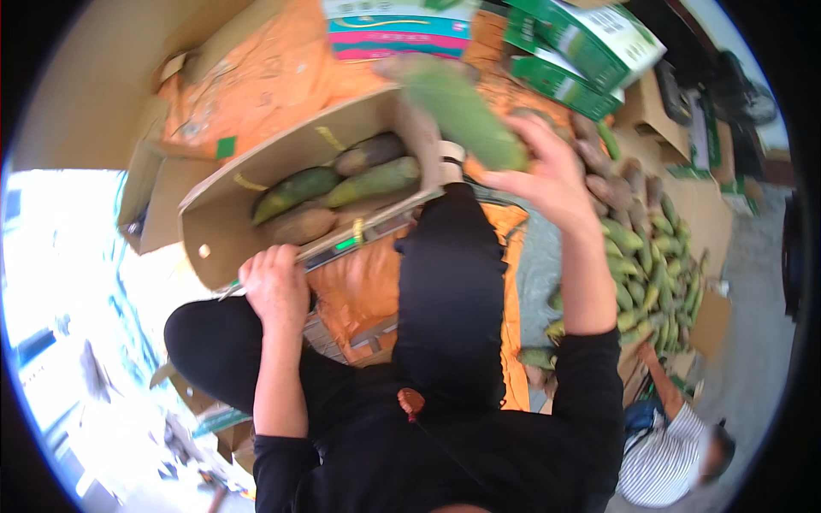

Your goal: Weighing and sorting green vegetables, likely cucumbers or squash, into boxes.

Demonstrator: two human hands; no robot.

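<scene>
My right hand (547,171) grips a thick, long green vegetable (462,111), blurred by motion, above the right end of an open cardboard box (197,227). Its exact kind I cannot make out. Several similar vegetables, green ones (376,182) and brownish ones (305,227), lie in the box. My left hand (275,278) is closed over the box's near rim, close to its left corner. Yellow straps (250,183) hang on the box's walls.
To the right lies a big heap of green and brown vegetables (641,265), where another person (671,449) reaches in. Green-white cartons (581,51) and a pink-blue carton (400,30) stand at the back. An orange sheet (256,85) covers the ground.
</scene>
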